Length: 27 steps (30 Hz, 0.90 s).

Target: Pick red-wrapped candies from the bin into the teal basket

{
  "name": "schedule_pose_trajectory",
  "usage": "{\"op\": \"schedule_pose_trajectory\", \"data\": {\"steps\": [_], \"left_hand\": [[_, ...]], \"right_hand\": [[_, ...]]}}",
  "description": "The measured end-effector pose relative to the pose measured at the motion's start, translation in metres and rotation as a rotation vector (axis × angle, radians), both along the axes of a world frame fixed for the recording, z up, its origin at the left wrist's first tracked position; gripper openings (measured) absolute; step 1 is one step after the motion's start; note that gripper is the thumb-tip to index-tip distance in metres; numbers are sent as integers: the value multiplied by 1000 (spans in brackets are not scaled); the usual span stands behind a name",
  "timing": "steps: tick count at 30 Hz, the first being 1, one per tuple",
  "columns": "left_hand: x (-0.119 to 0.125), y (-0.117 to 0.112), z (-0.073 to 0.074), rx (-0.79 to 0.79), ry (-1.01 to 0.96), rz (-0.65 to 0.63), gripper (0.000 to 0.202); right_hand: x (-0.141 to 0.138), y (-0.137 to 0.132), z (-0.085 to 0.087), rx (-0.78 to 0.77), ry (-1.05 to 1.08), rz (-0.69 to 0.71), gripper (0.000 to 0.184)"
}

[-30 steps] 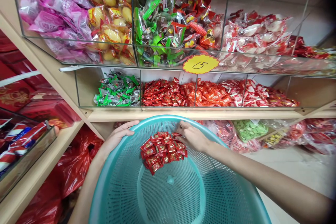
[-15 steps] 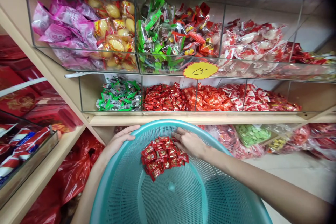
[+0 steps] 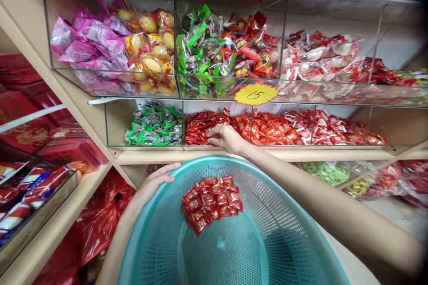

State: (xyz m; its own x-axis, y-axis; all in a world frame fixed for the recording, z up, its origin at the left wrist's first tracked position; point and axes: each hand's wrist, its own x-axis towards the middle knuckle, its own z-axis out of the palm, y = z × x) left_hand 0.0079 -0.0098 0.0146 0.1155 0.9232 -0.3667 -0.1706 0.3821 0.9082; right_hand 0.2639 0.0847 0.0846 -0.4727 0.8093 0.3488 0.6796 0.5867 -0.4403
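Note:
My left hand [image 3: 156, 181] grips the far left rim of a teal perforated basket [image 3: 267, 231], fingers curled over the edge. A small heap of dark red wrapped candies [image 3: 211, 202] lies on the basket's far wall. My right hand [image 3: 226, 138] reaches over the basket into a glass bin of the same dark red candies [image 3: 200, 124] on the lower shelf row. Its fingers are stretched out flat on top of the pile, and I see nothing gripped in them.
Neighbouring lower bins hold green-silver candies [image 3: 154, 124] and brighter red candies [image 3: 270, 127]. Upper glass bins hold pink, yellow and mixed packets, with a yellow price tag "15" [image 3: 256, 94]. Red boxes [image 3: 30, 129] and bags fill the left shelf; more bags lie under the shelf at right.
My right hand left the candy heap in the basket and moved up and forward into the dark red candy bin. The left hand stayed on the rim. The view tilted slightly upward.

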Motion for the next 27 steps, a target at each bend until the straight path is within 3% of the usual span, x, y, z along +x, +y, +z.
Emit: {"op": "schedule_pose_trajectory", "data": {"steps": [5,8,11,16,20,24,27], "left_hand": [[-1,3,-5,30,-16,5,52],[-2,1,-2,38,-18,-14,52],[-1,-3,5,60,-20,-61,49],[0,-4,7,44,-5,-46,48],[-1,0,1,4,6,-1,53],[0,1,0,-4,4,8,53],[0,-2,4,-8,4,8,51]], "right_hand": [[-12,17,-10,-164,17,-33,3],[-12,18,-11,-184,41,-32,9],[-7,13,-6,-220,222,-22,12],[7,-12,9,-315,697,-87,16],[19,-45,8,-594,959,-58,22],[29,-71,-5,-825,1061,-37,31],[37,-82,-14,-904,1012,-38,33]]}}
